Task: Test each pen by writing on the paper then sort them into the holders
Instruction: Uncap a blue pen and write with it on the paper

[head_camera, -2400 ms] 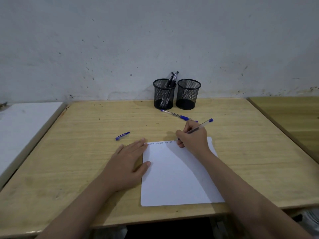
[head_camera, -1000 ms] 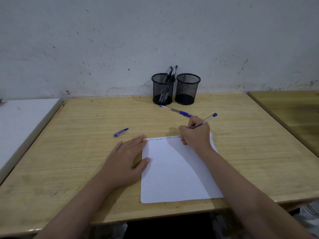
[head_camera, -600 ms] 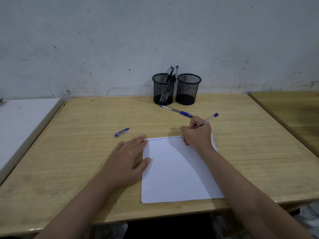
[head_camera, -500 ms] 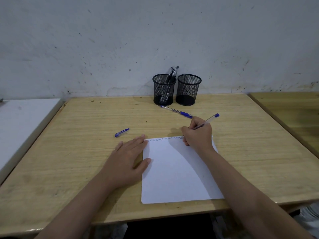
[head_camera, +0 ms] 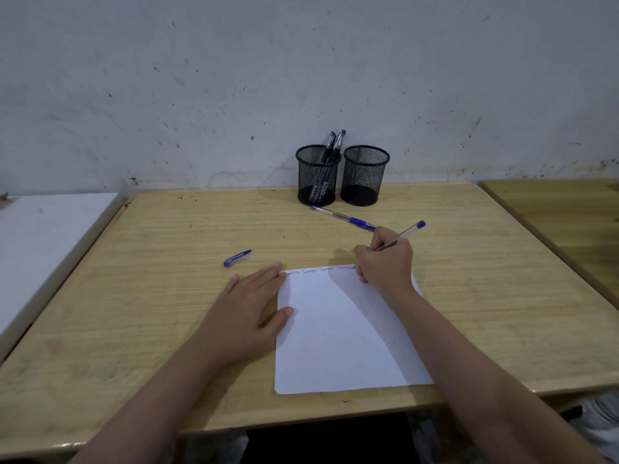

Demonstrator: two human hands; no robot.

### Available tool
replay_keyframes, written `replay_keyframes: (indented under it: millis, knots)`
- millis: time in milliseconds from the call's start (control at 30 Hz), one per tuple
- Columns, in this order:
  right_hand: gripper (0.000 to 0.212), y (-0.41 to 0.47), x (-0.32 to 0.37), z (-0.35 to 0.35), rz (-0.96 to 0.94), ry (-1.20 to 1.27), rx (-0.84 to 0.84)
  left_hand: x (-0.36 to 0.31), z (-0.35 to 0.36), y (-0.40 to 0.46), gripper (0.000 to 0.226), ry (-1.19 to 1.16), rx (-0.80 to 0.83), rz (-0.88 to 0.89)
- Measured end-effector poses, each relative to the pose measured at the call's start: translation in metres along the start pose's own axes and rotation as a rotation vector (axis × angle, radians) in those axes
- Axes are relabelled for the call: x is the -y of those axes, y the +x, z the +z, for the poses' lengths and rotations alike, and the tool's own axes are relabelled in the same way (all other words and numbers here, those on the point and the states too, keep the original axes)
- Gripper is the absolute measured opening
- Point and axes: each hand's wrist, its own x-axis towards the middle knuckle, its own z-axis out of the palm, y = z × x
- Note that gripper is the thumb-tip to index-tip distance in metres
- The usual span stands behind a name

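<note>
My right hand [head_camera: 385,262] grips a clear pen with a blue end [head_camera: 410,231], its tip on the top edge of the white paper [head_camera: 341,336], at the end of a line of blue handwriting. My left hand [head_camera: 248,313] lies flat with fingers spread, pressing the paper's left edge. A second blue pen [head_camera: 345,217] lies on the table behind my right hand. A loose blue pen cap [head_camera: 237,258] lies to the left. Two black mesh holders stand at the wall: the left holder [head_camera: 317,175] has two black pens, the right holder [head_camera: 365,175] looks empty.
The wooden table [head_camera: 167,296] meets a grey wall at the back. A white surface [head_camera: 43,236] adjoins it on the left and another wooden table [head_camera: 569,222] on the right.
My right hand has moved rightward along the top of the paper, adding more words to the written line. My left hand, the other pen and the cap have stayed put.
</note>
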Motion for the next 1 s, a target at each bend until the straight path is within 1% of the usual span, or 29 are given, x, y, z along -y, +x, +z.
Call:
replay_keyframes:
  millis: [133, 233, 333, 400, 433, 467, 533, 600, 700, 767, 867, 1000]
  knots:
    - [0.04, -0.001, 0.0, 0.001, -0.015, -0.002, -0.012, 0.0, -0.002, 0.001, 0.077, -0.001, -0.012, 0.011]
    - [0.039, -0.002, 0.001, 0.0, -0.021, 0.007, -0.046, -0.001, -0.002, -0.001, 0.073, -0.051, -0.072, 0.043]
    - [0.035, 0.001, 0.002, -0.003, 0.025, 0.087, -0.143, -0.002, -0.005, -0.001, 0.055, -0.065, -0.274, 0.062]
    - [0.034, 0.001, 0.003, -0.004, 0.051, 0.117, -0.183, 0.002, -0.011, 0.005, 0.052, -0.01, -0.396, -0.014]
    - [0.035, 0.001, 0.004, -0.004, 0.05, 0.107, -0.184, 0.005, -0.014, 0.009, 0.052, 0.007, -0.418, -0.069]
    - [0.035, 0.0, 0.005, -0.003, 0.043, 0.086, -0.174, 0.008, -0.017, 0.012, 0.052, 0.001, -0.411, -0.128]
    - [0.032, -0.003, 0.007, -0.003, 0.035, 0.078, -0.135, 0.015, -0.021, 0.018, 0.048, -0.031, -0.336, -0.214]
    - [0.029, -0.004, 0.009, -0.005, 0.061, 0.136, -0.092, 0.022, -0.02, 0.022, 0.042, -0.011, -0.276, -0.217]
    - [0.018, -0.002, 0.009, -0.008, 0.062, 0.172, -0.053, 0.023, -0.019, 0.025, 0.028, 0.01, -0.321, -0.206]
    - [0.012, -0.004, 0.01, -0.007, 0.036, 0.15, -0.027, 0.02, -0.02, 0.025, 0.025, -0.011, -0.377, -0.199]
    - [0.016, -0.012, 0.015, -0.006, 0.023, 0.131, 0.014, 0.014, -0.023, 0.022, 0.021, -0.11, -0.45, -0.199]
    - [0.014, -0.028, 0.026, -0.001, 0.047, 0.181, 0.116, -0.009, -0.03, 0.016, 0.023, -0.447, -0.572, -0.261]
